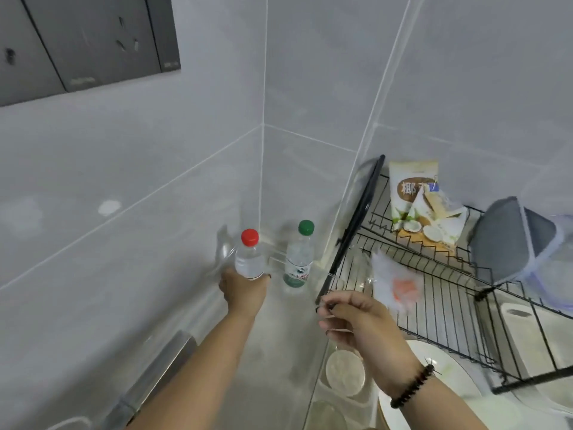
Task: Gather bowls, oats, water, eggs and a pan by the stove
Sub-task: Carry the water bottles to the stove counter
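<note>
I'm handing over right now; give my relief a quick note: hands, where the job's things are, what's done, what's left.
Left hand: grips the red-cap bottle, near the wall corner.
Right hand: fingers curled by the rack edge, seemingly on a clear glass item; hard to tell.
Green-cap bottle: stands in the corner, untouched.
Pale bowl and plate: low, under the right wrist.
Coconut-print bag: on the rack; whether it is the oats, unclear.
Done: water in hand.
Left: eggs, pan and stove not in view; fetch them, gather all.
</note>
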`<action>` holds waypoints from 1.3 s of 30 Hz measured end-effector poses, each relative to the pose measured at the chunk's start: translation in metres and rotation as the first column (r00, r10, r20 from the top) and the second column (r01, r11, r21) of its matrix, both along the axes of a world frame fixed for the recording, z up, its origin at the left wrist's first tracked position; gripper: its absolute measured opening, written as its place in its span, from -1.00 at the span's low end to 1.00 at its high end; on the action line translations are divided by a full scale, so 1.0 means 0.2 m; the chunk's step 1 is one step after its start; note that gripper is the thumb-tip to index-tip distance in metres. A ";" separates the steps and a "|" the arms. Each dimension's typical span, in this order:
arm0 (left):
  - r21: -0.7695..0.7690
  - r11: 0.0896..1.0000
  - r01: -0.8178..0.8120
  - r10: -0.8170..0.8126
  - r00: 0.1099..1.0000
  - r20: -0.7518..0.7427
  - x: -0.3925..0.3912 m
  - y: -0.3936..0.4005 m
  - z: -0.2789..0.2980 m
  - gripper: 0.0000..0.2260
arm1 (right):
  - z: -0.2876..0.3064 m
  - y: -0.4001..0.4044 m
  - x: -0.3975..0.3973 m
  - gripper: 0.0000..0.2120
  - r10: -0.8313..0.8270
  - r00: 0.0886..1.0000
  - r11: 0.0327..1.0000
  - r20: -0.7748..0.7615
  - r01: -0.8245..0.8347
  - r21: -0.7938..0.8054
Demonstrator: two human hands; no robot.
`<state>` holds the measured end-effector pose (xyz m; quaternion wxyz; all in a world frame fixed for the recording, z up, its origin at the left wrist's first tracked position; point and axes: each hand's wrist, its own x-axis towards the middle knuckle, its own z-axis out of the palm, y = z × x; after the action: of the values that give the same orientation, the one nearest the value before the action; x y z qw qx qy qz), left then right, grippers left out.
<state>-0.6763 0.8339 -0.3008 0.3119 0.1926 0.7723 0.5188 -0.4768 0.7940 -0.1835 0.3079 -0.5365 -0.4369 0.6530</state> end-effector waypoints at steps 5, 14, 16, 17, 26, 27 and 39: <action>-0.046 0.996 -0.075 0.074 0.997 -0.030 0.08 0.06 0.00 -0.20 | -0.03 0.05 0.00 -0.83 -0.030 0.999 0.999 0.033 0.031 -0.015; 0.051 0.996 -0.078 0.087 0.974 -0.211 0.06 0.05 -0.14 -0.40 | -0.05 0.17 -0.06 -0.84 0.038 0.999 0.999 0.039 -0.038 0.014; 0.062 0.998 -0.025 0.039 0.970 -0.239 0.06 -0.03 -0.09 -0.49 | -0.07 0.19 -0.06 -0.82 0.053 0.996 0.997 0.072 -0.057 0.055; 0.074 0.997 0.005 0.014 0.967 -0.256 0.06 -0.07 -0.07 -0.52 | -0.08 0.20 -0.06 -0.81 0.056 0.992 0.992 0.117 -0.069 0.107; 0.186 0.944 0.274 -0.237 0.951 -0.198 0.09 -0.35 0.42 -0.59 | -0.21 0.18 -0.08 -0.30 0.295 0.850 0.706 0.437 -0.502 0.500; 0.196 0.934 0.298 -0.264 0.947 -0.181 0.11 -0.36 0.46 -0.59 | -0.20 0.17 -0.09 -0.24 0.338 0.840 0.686 0.424 -0.528 0.500; 0.195 0.655 0.730 -0.735 0.675 -0.059 0.15 -0.22 0.57 -0.69 | -0.25 0.03 0.08 -0.43 0.184 0.979 0.877 0.089 -0.204 0.434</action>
<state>-0.6458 0.7903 -0.1859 0.4827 0.5113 0.5684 0.4272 -0.4614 0.8010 -0.2330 0.3444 -0.4209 -0.6317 0.5524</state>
